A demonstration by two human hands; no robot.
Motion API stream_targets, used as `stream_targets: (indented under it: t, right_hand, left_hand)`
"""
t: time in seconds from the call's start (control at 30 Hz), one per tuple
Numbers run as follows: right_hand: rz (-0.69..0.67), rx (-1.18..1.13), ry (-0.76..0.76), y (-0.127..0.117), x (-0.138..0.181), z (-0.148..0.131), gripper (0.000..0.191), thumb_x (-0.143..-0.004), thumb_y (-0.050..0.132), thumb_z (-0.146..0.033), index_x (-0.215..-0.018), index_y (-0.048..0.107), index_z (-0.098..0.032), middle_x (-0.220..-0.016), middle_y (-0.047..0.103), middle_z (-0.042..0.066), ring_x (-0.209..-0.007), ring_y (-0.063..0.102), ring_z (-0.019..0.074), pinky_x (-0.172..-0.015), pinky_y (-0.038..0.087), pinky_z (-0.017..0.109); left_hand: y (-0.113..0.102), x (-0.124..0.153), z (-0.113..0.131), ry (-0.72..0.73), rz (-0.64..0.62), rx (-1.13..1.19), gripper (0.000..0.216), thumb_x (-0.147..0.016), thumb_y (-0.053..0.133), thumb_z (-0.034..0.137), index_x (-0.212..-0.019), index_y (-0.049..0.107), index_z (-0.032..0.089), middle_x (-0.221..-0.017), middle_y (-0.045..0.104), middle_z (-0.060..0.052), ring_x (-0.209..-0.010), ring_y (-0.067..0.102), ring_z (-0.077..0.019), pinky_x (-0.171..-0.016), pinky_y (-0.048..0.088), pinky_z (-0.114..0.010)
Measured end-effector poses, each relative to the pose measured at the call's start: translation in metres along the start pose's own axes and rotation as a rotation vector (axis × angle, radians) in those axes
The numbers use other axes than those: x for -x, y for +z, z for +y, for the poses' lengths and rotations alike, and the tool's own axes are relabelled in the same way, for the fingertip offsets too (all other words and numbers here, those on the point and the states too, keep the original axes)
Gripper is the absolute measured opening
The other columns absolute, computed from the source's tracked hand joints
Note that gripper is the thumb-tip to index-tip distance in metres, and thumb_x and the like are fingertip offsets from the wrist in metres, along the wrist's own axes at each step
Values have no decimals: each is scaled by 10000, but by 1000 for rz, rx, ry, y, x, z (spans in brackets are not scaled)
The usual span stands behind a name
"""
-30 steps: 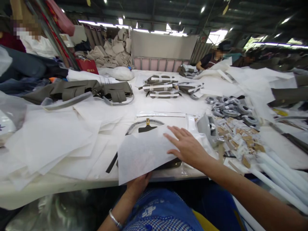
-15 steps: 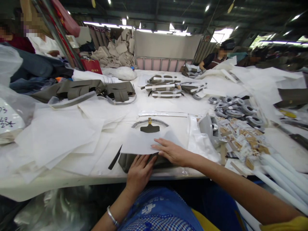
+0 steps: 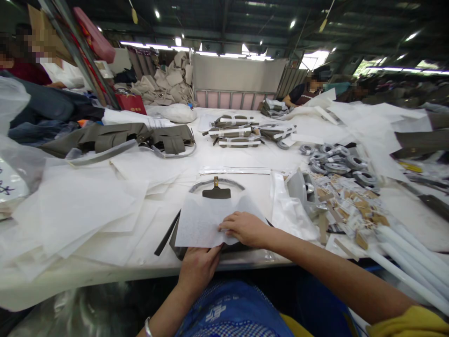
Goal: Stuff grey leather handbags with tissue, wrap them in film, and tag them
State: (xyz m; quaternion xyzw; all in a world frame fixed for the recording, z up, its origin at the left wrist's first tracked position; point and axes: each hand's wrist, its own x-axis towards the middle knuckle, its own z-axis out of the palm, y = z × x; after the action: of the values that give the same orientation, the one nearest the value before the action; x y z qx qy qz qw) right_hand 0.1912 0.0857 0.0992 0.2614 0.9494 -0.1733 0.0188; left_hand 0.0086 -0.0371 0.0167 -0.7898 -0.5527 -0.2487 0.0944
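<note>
**Both hands on a sheet of white tissue at the counter's near edge**

The left hand (image 3: pixel 198 267) sits at the near edge of the counter (image 3: pixel 224 157), its fingers curled around the lower border of a tissue sheet (image 3: pixel 206 222) and the dark olive bag piece (image 3: pixel 178 243) under it; how tightly it grips cannot be told. The right hand (image 3: pixel 245 228) lies palm-down on the sheet's right part, fingers loosely bent and pressing the paper flat, closed on nothing. The sheet covers most of the bag piece, which shows only at its left and lower margins. Just beyond the sheet, a dark tab with a brass fitting (image 3: pixel 216 191) lies inside a grey curved handle (image 3: pixel 217 183). To the right lie clear plastic bags (image 3: pixel 291 215), then a scatter of small paper tags (image 3: pixel 351 206) and grey tape rolls (image 3: pixel 333 159). To the left, loose white sheets (image 3: pixel 80 210) spread out. Farther back are bundled olive straps (image 3: pixel 235 131); a person (image 3: pixel 308 89) sits at the far end.
</note>
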Motion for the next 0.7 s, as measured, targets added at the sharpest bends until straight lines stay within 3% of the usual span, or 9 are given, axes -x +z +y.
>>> stream_targets:
  t: [0.1,0.2,0.27,0.47,0.6,0.7]
  right_hand:
    - [71,20,-39,5,-10,2,272,-945,550,-288,-1167,647,-165,-1108,676,113,-1051,601,253,-941,460,387]
    - [124,-37,-108,14,-9,6,433,-966,527,-354,-1363,522,-181,-1403,525,125,-1302,455,259,-1108,326,428]
    - [80,-57,-133,18,-6,11,486,-1009,429,-390,-1473,400,-246,-1546,372,86,-1428,305,264,-1169,208,491]
    - [-12,-45,-141,21,-5,23,505,-1031,335,-448,-1511,333,-292,-1590,300,37,-1481,205,272,-1189,99,542]
    - [20,-8,-152,23,-4,22,511,-1032,330,-457,-1511,334,-282,-1584,313,40,-1474,227,277,-1189,98,547]
    - [46,7,-165,26,-3,20,512,-1033,326,-463,-1511,332,-282,-1576,331,41,-1468,244,275,-1188,109,546]
  left_hand:
    - [-3,-1,0,-5,-3,34,297,-909,558,228,-1178,671,288,-1002,727,-71,-950,673,-256,-883,521,-399]
    - [-4,-1,0,-11,-39,54,265,-891,579,222,-1119,693,294,-1010,723,-60,-944,669,-254,-877,522,-399]
    - [-2,0,0,4,-48,14,278,-891,581,234,-1143,685,291,-1054,719,-69,-960,671,-266,-876,528,-410]
    - [3,3,-3,57,-93,-72,389,-904,570,239,-1291,601,247,-1199,681,-108,-1102,639,-309,-895,548,-433]
    - [-23,5,1,110,-103,-17,422,-908,518,162,-1326,565,199,-1258,652,-117,-1135,627,-296,-949,535,-447]
    - [-58,-3,9,65,-81,148,319,-957,475,185,-1244,612,208,-1145,709,-65,-1014,684,-208,-901,565,-336]
